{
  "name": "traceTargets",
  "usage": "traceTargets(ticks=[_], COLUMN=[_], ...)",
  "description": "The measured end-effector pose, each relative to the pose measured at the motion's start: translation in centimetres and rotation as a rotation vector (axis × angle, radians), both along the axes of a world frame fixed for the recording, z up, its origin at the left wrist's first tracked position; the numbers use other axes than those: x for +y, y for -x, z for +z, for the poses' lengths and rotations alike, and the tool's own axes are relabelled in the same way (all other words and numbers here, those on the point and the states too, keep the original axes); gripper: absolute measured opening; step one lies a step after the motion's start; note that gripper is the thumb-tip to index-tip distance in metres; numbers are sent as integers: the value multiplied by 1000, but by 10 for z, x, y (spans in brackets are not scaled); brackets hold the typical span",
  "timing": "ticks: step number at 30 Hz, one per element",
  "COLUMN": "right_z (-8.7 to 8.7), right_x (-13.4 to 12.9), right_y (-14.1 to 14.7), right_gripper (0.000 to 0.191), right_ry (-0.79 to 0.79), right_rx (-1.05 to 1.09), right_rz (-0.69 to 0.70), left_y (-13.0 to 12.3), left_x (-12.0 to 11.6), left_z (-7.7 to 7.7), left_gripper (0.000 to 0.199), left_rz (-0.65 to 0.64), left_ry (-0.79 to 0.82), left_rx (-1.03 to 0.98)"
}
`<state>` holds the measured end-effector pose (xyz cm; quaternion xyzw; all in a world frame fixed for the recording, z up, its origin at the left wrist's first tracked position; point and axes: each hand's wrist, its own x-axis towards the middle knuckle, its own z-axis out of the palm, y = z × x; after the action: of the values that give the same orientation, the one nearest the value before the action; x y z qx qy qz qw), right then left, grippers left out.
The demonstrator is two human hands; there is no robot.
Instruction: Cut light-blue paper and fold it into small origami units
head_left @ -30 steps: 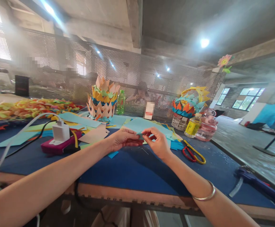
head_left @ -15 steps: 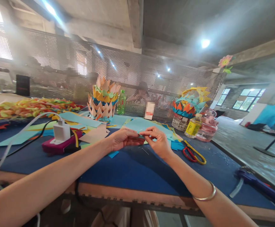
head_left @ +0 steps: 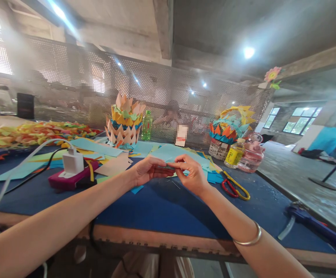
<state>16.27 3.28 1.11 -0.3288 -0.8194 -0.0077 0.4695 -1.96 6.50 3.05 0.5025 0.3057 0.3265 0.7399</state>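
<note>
The table (head_left: 156,214) is carrying everything here, and its crowded top is perhaps the broadest source of trouble. At its left, the pile of cut paper (head_left: 46,133) is spreading loosely, so a draught or a brushing sleeve could be enough to scatter it. The two paper baskets, the left basket (head_left: 121,135) and the right basket (head_left: 218,150), are standing near the back, their thin points likely to bend if knocked.

The dark blue tool (head_left: 309,221), probably a glue gun, is lying at the right edge; a swinging right elbow could be what pushes it off. The pink jug (head_left: 251,156) is standing just beside the yellow bottle (head_left: 235,154), and a bump there could tip liquid toward the paper sheets (head_left: 196,154). The white cord (head_left: 7,183) is looping near the left forearm and could snag, tugging the charger (head_left: 73,162).

The left hand (head_left: 146,170) and right hand (head_left: 192,175) are coming together at the fingertips, both pinching a small piece of paper (head_left: 169,166) above the table, in front of the sheets. The fingers are mostly hiding it; pressing or pulling unevenly could crease, tear or misalign it, and a loose pinch could drop it among similar colours. Below, a thin strand (head_left: 176,185) is lying near the hands, easily catching on a finger.
</note>
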Motion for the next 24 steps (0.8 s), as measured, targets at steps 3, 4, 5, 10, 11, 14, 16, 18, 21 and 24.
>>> traceTargets(ticks=[3,4,5,10,11,14,16,18,21,24], right_z=[0,1,1,3,3,5,7,8,8,5], right_x=[0,0,-1,-3,-4,-8,-10,-12,-11,-8], right_y=[-1,-1,-1,1,1,2,2,3,6,8], right_gripper=[30,30,30,30,31,32,30,28,23,21], right_ry=[-12,-17,-18,14,24,62,86,118,186,246], right_rx=[-13,-14,-12,-5,-4,15,45,86,159,234], right_rz=[-23,-28,-32,-35,-31,-14,-1,-1,-15,-46], left_y=[1,1,1,0,0,-1,-1,-2,-3,-4], left_x=[2,2,3,5,5,4,4,3,1,-2], left_z=[-3,-5,-6,-10,-10,-8,-7,-7,-7,-7], left_gripper=[11,9,8,15,16,20,21,22,24,27], left_rz=[-39,-42,-38,-15,-11,10,27,48,60,45], left_ry=[-78,-103,-123,-157,-157,-154,-161,-183,-216,-247], left_rx=[-36,-39,-37,-20,-18,3,22,38,66,98])
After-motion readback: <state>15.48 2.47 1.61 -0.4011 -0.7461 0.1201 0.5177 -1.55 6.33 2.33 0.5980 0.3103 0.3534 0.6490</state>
